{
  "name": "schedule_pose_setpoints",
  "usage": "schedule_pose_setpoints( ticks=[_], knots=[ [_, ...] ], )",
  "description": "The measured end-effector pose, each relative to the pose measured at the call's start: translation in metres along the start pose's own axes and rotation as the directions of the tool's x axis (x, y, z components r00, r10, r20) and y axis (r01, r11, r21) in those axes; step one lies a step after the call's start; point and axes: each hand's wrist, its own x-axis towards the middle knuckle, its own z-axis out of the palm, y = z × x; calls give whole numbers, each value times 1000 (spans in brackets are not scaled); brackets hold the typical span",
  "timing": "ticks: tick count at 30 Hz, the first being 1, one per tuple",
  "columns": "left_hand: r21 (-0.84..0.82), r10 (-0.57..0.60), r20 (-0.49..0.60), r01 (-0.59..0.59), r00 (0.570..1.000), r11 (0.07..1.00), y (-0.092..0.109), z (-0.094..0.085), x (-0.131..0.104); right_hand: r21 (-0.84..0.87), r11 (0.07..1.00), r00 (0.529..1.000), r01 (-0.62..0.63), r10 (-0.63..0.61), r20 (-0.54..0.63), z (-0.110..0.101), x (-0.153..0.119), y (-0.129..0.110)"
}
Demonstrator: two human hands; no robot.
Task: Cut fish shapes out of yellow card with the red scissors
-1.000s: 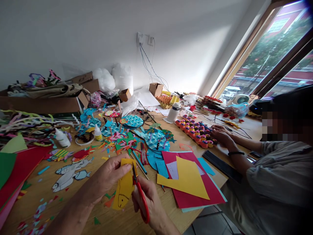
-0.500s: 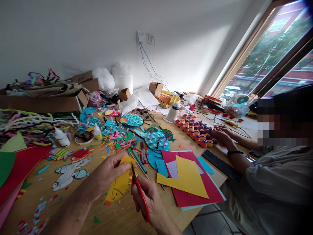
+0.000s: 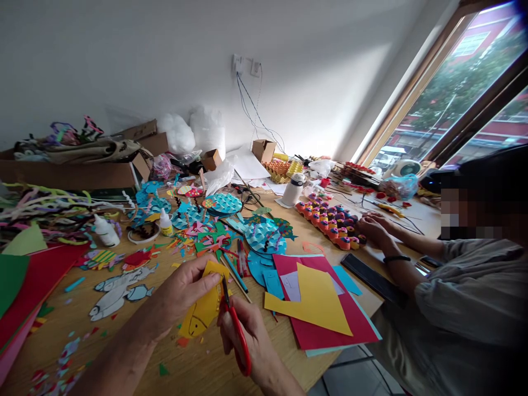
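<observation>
My left hand (image 3: 183, 294) pinches the top of a yellow paper piece (image 3: 202, 313) between thumb and fingers. A fish face with an eye and a curved line is drawn at its lower end. My right hand (image 3: 247, 330) is closed round red-handled scissors (image 3: 240, 341), held upright with the dark blades at the paper's right edge near my left thumb. Left of my hands, white paper fish (image 3: 113, 294) lie on the wooden table (image 3: 140, 352). Coloured paper scraps (image 3: 214, 234) are heaped beyond my hands.
Yellow and red sheets (image 3: 325, 308) lie to the right. Glue bottles (image 3: 106, 231), blue paper fish (image 3: 264, 234), a white bottle (image 3: 292, 190) and a painted egg tray (image 3: 330, 220) stand or lie farther back. A person (image 3: 466, 297) sits at the right, hands at the tray.
The scissors and my right hand have shifted very slightly; the yellow paper remains in my left hand. The view has moved a little.
</observation>
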Motion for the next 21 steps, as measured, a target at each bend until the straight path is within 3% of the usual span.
schedule_pose_setpoints(
  ticks=[21],
  knots=[
    [-2,-6,20,6,1000,1000,-2,0,1,60,998,1000,5,-3,-26,3,1,-1]
  ],
)
